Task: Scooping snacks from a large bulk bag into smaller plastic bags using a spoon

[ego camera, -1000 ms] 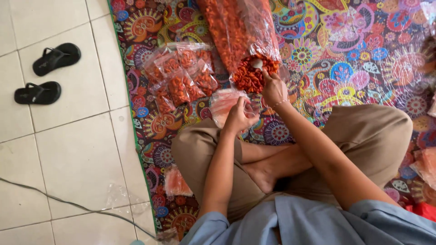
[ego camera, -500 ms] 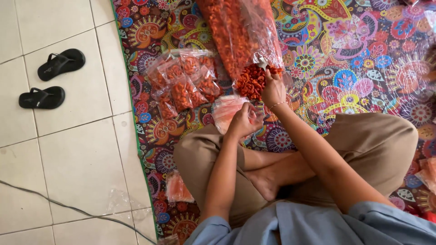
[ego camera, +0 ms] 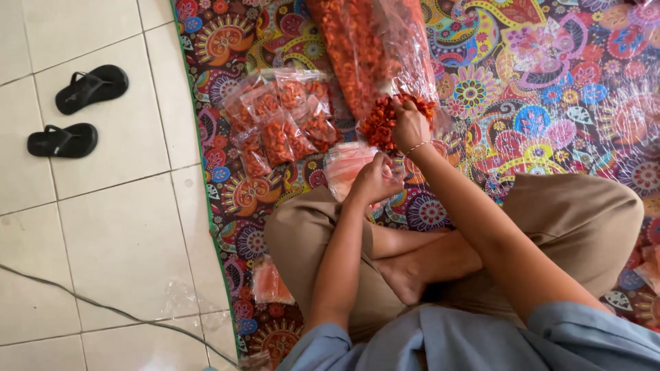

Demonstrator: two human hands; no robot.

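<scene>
- Head view, looking down on a person sitting cross-legged: the right hand (ego camera: 410, 126) is reaching forward into the mouth of a big clear bag (ego camera: 375, 58), its fingers curled around a clump of the orange-red snack pieces (ego camera: 380, 127) that spill out there.
- The left hand (ego camera: 375, 180) is closed in a pinch on the top of a small clear bag (ego camera: 347, 168), which lies on the mat just in front of the person's knee, next to the spilled pieces.
- The two hands are close together but not touching; the right one is further from the body, with a thin bracelet (ego camera: 417, 146) around its wrist.
- The big clear bag lies lengthways on the mat, running from the top edge of the view down to the right hand, and is full of the same orange-red pieces.
- To the left of it a heap of small filled packets (ego camera: 278, 124) rests on the mat, overlapping one another.
- One more small packet (ego camera: 269, 283) lies by the person's left knee, near the edge of the mat.
- The mat (ego camera: 550, 89) is brightly patterned with flowers and swirls and is partly covered by a clear plastic sheet on the right side.
- On the white tiled floor (ego camera: 103, 227) to the left stand a pair of black sandals (ego camera: 75, 113), well away from the mat, and a dark cable (ego camera: 103, 306) runs across the tiles near the bottom.
</scene>
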